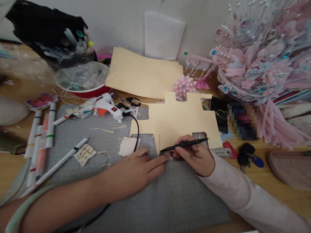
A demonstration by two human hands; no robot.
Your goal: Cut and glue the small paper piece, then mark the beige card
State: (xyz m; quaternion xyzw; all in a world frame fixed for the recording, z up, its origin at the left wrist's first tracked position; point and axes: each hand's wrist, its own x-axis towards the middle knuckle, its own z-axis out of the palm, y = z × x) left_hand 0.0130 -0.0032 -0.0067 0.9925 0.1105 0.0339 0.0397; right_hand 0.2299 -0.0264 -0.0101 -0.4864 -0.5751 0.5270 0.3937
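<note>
While the right hand (191, 155) grips a black pen (186, 144) in the head view, one end of the pen meets a dark line (159, 141) near the lower-left corner of a cut-out cream card (179, 119). The left hand (136, 168) is palm-down and unclenched, its forefinger reaching to the card's lower edge. Notched along its sides, the card lies on a grey cutting mat (170, 200), in front of cream sheets (145, 72). A metal ruler (222, 152) juts out at its lower right, and a white glue gun (109, 106) lies to its left.
</note>
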